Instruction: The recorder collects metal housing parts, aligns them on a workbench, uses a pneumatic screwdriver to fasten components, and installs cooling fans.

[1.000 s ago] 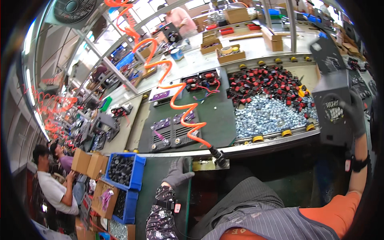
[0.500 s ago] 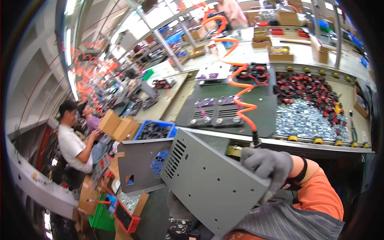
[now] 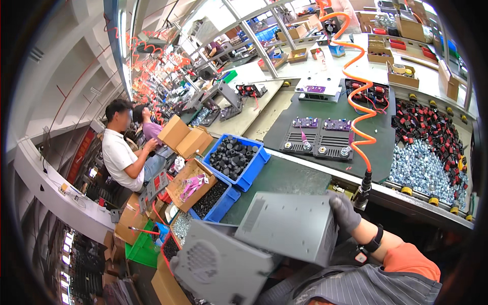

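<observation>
Our right hand, in a grey glove, is closed on the case at its far right corner. The case is tilted and sits over the near part of the green worktop. A grey panel with a round patch of holes overlaps the case's near left corner. Our left hand is mostly hidden behind the panel's left edge; it seems to touch it there, but we cannot tell how far its fingers are closed.

Along the worktop's left edge we have a blue bin of black caps, with a smaller blue bin nearer us. Beyond, two slotted plates lie by the near edge of the green mat. A driver hangs from an orange hose by the mat's near right corner.
</observation>
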Tool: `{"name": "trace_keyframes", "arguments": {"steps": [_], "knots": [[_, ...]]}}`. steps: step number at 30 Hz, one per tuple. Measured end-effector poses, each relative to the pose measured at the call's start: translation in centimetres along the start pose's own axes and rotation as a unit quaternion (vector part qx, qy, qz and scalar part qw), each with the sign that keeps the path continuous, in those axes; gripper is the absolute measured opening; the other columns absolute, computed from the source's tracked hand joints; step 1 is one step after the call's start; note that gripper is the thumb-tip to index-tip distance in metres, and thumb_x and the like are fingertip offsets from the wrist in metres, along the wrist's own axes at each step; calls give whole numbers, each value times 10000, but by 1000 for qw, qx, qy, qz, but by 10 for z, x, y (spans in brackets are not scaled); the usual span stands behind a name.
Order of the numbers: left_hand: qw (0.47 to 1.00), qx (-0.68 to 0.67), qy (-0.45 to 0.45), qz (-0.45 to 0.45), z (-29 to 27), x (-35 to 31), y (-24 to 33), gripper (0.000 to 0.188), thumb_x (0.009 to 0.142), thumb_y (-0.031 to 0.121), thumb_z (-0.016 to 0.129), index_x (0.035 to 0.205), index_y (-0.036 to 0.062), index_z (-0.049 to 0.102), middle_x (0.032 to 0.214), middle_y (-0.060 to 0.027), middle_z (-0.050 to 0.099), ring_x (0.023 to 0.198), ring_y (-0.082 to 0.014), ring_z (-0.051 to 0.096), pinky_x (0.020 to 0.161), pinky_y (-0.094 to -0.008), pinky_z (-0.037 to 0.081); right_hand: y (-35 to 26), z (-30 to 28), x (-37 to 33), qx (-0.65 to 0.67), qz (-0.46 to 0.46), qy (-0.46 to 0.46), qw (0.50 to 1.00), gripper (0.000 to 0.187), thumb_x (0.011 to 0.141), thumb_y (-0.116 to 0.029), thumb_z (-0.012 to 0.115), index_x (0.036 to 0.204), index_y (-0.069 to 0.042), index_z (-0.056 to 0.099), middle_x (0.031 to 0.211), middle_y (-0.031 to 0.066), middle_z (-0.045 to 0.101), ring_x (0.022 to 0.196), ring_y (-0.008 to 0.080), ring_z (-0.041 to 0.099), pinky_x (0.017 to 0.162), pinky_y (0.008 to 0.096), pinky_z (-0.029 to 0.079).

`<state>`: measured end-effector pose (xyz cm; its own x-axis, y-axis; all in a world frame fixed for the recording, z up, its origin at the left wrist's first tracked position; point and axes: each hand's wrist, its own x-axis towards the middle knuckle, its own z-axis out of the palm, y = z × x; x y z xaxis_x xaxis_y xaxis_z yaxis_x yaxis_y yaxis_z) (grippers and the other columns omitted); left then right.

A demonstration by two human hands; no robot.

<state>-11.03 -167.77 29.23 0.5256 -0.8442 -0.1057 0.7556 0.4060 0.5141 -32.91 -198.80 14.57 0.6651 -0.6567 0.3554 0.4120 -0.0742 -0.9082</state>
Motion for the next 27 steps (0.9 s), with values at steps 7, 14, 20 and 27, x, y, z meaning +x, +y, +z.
{"name": "trace_keyframes", "arguments": {"steps": [7,14,20,27], "knots": [[620,687,-81,371,-56,15,-59,164,732,138,637,890,103,661,936,-112,667,1019,-307,572,929,-429,411,46,-10,32,-291,-13,110,950,277,828,-255,556,783,17,568,729,144,473,709,264,493,628,350,381],[375,911,-120,127,-96,23,-86,461,693,30,505,1132,143,590,1220,-69,540,1207,-254,452,1057,-465,280,45,21,34,-553,-109,33,825,297,778,-295,594,969,-68,585,959,152,526,921,349,489,785,445,400],[476,859,-154,109,-108,1,-94,529,742,256,594,1250,149,490,1295,-154,452,1268,-345,355,1078,-483,223,44,32,42,-600,-43,-13,799,401,753,-325,624,1068,-86,556,1023,140,546,942,335,495,795,436,394],[337,909,-192,153,-119,22,-117,540,770,391,564,1247,152,481,1320,-152,417,1249,-366,333,1068,-535,163,25,50,73,-667,21,-177,723,495,791,-394,574,1131,-43,497,952,204,550,927,364,529,789,446,436]]}}
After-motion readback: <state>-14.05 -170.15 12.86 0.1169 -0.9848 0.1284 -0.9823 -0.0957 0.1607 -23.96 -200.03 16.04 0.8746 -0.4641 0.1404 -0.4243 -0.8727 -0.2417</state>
